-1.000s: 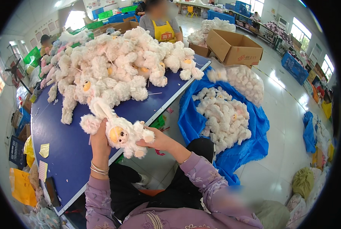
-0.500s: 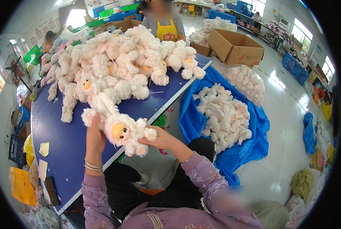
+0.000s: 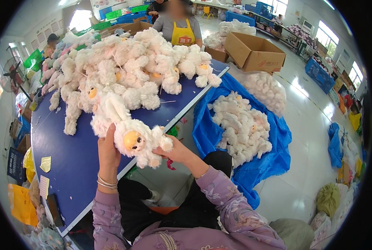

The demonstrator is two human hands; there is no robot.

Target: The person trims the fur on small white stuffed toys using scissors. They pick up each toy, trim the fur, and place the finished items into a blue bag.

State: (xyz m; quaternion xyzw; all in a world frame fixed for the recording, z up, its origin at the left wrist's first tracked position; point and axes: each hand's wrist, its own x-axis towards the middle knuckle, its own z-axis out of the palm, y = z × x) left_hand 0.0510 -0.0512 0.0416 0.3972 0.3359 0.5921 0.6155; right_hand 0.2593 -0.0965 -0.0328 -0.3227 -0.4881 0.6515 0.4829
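Observation:
A fluffy cream plush doll (image 3: 134, 141) with long ears and a smooth yellow-topped face is held between both hands over the blue table's (image 3: 69, 171) near edge. My left hand (image 3: 108, 151) grips it at the side of the head, by the fur below the ears. My right hand (image 3: 174, 150) has its fingers closed on the doll's lower body, by a leg. The face is turned up toward me, and its feet lie to the right. Just beyond the ears, a big heap of similar cream plush dolls (image 3: 127, 62) covers the far part of the table.
Right of the table, a blue tarpaulin (image 3: 277, 156) holds more cream plush (image 3: 246, 125). Behind it stand a stuffed clear bag (image 3: 263, 89) and an open cardboard box (image 3: 254, 54). A person in a yellow apron (image 3: 182, 33) is across the table. Paper slips (image 3: 45, 164) lie at left.
My left hand has shifted slightly right and down along the doll's head. The doll has turned a little, and my right hand keeps hold of its lower end.

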